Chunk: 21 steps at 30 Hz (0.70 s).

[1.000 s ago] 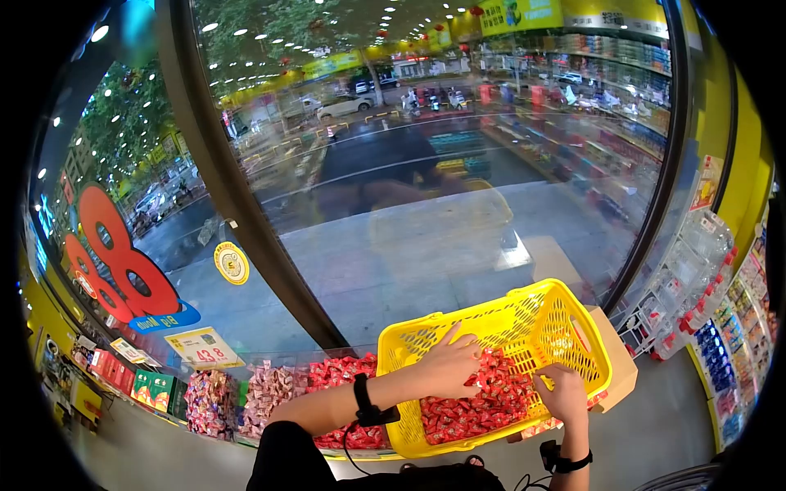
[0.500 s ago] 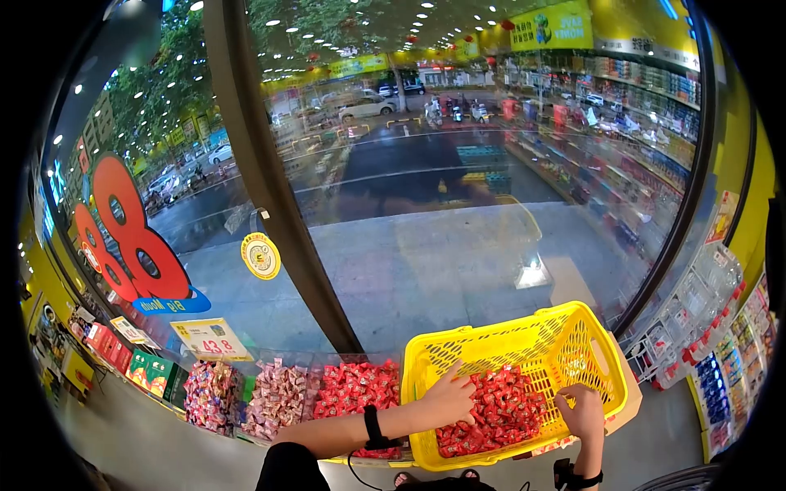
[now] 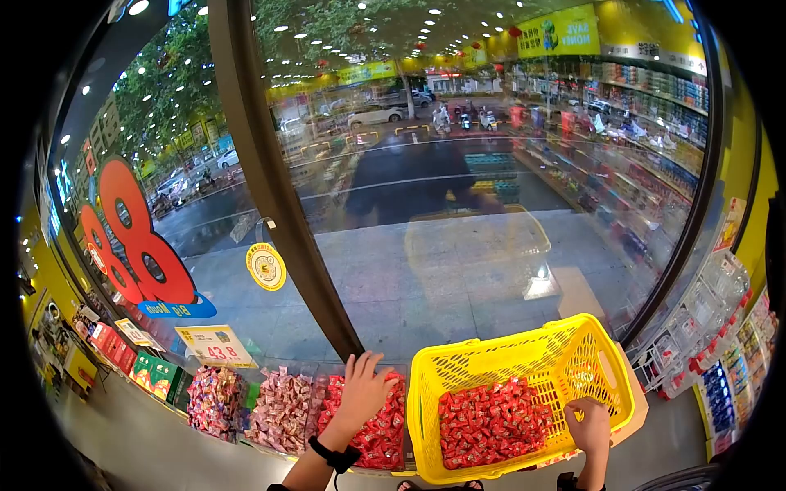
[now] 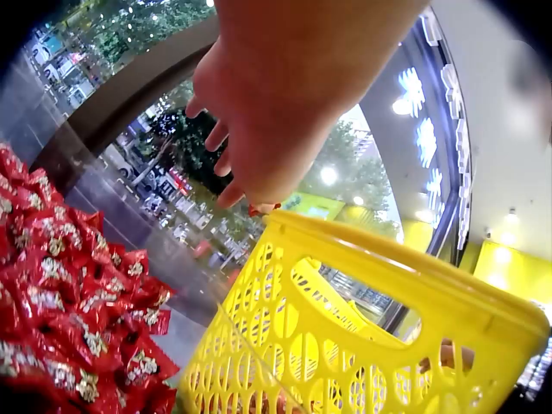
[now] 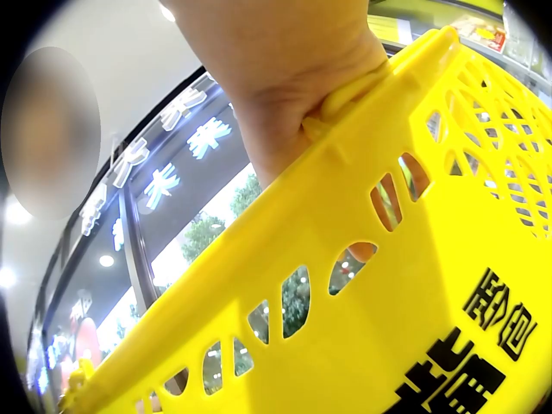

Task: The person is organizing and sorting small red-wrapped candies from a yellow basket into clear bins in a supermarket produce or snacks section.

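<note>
A yellow shopping basket (image 3: 491, 348) stands before the window, its floor partly covered by red-wrapped candies (image 3: 495, 421). My left hand (image 3: 364, 393) is raised over the bin of red candies (image 3: 385, 438) just left of the basket. Its fingers are spread, and in the left wrist view the hand (image 4: 276, 129) shows above the heap of candies (image 4: 69, 302). My right hand (image 3: 589, 424) reaches over the basket's near right rim with its fingers curled down inside. Skin shows through the slots of the basket wall (image 5: 259, 276) in the right wrist view.
Bins of pink-wrapped candies (image 3: 282, 409) and mixed candies (image 3: 214, 401) line up to the left, below a price sign (image 3: 217, 346). A cardboard box (image 3: 634, 421) shows under the basket's right side. The window glass (image 3: 458, 270) rises behind, and wrapped bottles (image 3: 704, 303) stand right.
My left hand has left the candies in the basket and moved left over the red candy bin. The right hand stays at the basket's rim. The head view has shifted slightly.
</note>
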Tool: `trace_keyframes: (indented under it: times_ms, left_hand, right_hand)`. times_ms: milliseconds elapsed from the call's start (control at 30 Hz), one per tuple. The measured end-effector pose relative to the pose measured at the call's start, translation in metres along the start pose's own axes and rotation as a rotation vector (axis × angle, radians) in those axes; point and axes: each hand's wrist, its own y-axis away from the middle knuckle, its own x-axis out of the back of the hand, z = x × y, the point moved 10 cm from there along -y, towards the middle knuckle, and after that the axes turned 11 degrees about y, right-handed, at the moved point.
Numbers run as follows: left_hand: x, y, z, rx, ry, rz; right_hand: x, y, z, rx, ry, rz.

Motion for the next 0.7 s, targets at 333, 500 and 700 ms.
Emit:
trace_keyframes:
  times_ms: [333,500,700]
  left_hand:
    - [-0.053,-0.010,0.014,-0.089,-0.094,-0.082]
    - [0.058,-0.076,0.074,-0.115,0.031,0.139]
    - [0.044,-0.135,0.223,-0.489,0.360,-0.168]
  right_hand:
    - [0.004,0.002,-0.002,-0.006,0.014,-0.013]
    - [0.006,0.003,-0.007,0.009,0.018,-0.009]
    - [0.008,0.003,-0.012,0.066,-0.010,0.001]
